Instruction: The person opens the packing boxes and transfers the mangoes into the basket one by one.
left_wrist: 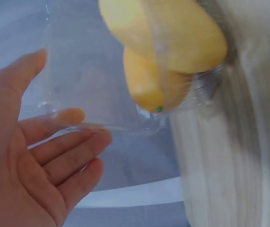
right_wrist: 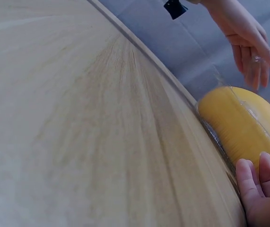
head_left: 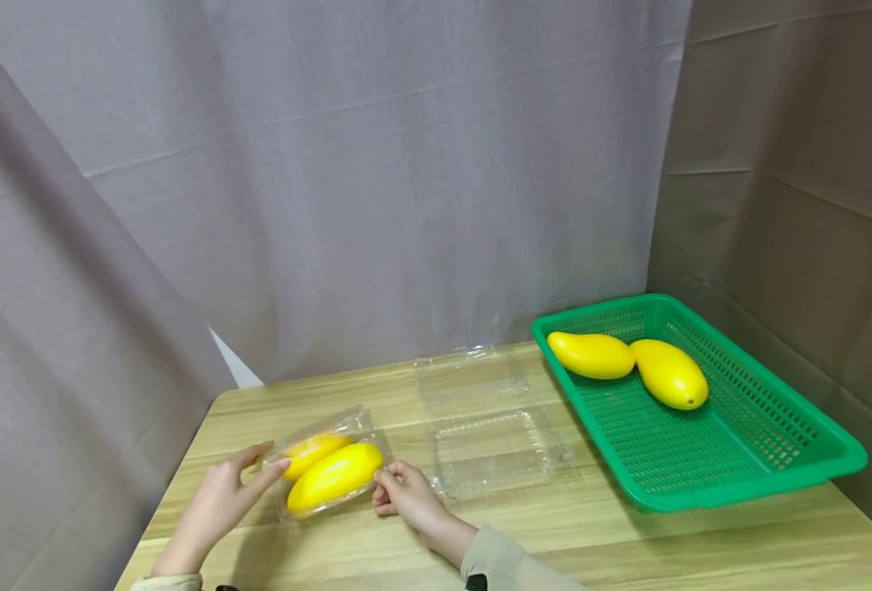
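Two yellow mangoes (head_left: 336,478) lie side by side in a clear plastic clamshell box (head_left: 323,506) at the table's left. Its clear lid (left_wrist: 92,80) stands partly raised over them. At the lid's left edge is my left hand (head_left: 218,498), thumb and fingers spread around the corner, fingers fairly straight and touching the plastic. My right hand (head_left: 415,501) pinches the box's front right corner with curled fingers. From the right wrist, one mango (right_wrist: 243,125) shows through the plastic beside the right fingertips (right_wrist: 266,165).
Another clear clamshell box (head_left: 495,447) lies unfolded on the wooden table (head_left: 591,538), right of my hands. Farther right stands a green basket (head_left: 732,447) holding two more mangoes (head_left: 671,373). A grey curtain (head_left: 436,180) hangs behind the table.
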`<action>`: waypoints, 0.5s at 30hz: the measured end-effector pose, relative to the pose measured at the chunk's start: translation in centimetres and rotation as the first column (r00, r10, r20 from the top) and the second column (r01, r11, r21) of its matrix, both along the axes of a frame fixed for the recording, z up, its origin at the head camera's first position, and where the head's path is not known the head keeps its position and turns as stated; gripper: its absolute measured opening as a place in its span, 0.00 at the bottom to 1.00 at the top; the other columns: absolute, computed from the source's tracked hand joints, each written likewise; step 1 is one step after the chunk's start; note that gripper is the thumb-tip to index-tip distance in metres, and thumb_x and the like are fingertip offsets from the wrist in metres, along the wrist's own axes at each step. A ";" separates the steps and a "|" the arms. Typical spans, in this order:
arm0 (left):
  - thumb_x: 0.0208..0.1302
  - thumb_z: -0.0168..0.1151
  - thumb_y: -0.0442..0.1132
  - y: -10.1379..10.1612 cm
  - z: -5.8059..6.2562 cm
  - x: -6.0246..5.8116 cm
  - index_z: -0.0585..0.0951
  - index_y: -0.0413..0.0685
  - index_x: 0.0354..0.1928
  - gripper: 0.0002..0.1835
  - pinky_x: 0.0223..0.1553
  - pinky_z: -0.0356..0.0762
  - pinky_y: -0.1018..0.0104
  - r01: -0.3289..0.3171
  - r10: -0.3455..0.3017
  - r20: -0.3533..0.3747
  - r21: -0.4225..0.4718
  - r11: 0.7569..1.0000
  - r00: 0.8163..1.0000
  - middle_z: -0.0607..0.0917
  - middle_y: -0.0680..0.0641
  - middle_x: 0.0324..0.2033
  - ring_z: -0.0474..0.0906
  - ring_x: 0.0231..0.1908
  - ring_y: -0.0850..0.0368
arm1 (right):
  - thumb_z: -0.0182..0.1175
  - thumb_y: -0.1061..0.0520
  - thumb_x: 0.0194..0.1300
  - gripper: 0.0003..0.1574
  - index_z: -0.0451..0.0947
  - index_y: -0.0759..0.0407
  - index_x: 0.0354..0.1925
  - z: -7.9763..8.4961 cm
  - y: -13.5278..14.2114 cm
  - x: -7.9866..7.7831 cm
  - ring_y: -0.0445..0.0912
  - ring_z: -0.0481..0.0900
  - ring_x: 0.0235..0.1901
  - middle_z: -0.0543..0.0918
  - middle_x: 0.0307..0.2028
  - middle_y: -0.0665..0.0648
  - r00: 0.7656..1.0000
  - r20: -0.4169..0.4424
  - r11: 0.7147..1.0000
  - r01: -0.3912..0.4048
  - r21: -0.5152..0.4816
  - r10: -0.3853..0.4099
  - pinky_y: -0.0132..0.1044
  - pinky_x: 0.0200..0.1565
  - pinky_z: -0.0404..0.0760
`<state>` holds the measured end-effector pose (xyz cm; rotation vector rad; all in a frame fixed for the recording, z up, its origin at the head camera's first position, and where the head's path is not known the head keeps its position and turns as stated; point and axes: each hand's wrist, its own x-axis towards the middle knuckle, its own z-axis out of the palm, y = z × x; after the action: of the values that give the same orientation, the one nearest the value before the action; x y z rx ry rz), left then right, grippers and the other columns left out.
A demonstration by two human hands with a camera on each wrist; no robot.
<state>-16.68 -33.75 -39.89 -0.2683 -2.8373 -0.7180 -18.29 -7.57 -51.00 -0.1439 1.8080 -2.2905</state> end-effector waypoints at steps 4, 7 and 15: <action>0.72 0.59 0.56 -0.4 0.6 -0.6 0.77 0.34 0.63 0.32 0.52 0.76 0.33 -0.029 0.030 -0.061 0.014 0.999 0.998 0.82 0.28 0.54 0.79 0.53 0.30 | 0.54 0.58 0.74 0.13 0.73 0.71 0.40 0.0 0.0 0.1 0.43 0.79 0.26 0.78 0.27 0.54 1.000 0.008 1.000 -0.009 0.002 0.009 0.38 0.35 0.88; 0.75 0.57 0.53 -0.6 0.8 -1.0 0.75 0.32 0.64 0.31 0.54 0.75 0.32 -0.041 0.045 -0.074 0.052 0.998 0.996 0.82 0.28 0.54 0.78 0.55 0.28 | 0.54 0.58 0.74 0.14 0.74 0.72 0.41 0.1 0.1 0.2 0.44 0.79 0.26 0.78 0.27 0.55 1.000 0.008 1.000 -0.015 -0.003 0.015 0.38 0.35 0.88; 0.76 0.55 0.49 -1.0 0.3 -2.2 0.64 0.28 0.71 0.34 0.57 0.73 0.33 -0.052 0.061 -0.065 0.136 0.989 0.996 0.80 0.29 0.57 0.78 0.57 0.31 | 0.55 0.58 0.72 0.14 0.74 0.71 0.41 0.5 0.4 0.2 0.44 0.80 0.27 0.79 0.27 0.55 1.000 -0.002 1.000 -0.016 -0.002 0.016 0.38 0.36 0.88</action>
<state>-18.91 -34.77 -39.59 -0.1868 -2.7054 -0.8658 -18.11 -7.17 -50.49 -0.1604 1.7993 -2.2816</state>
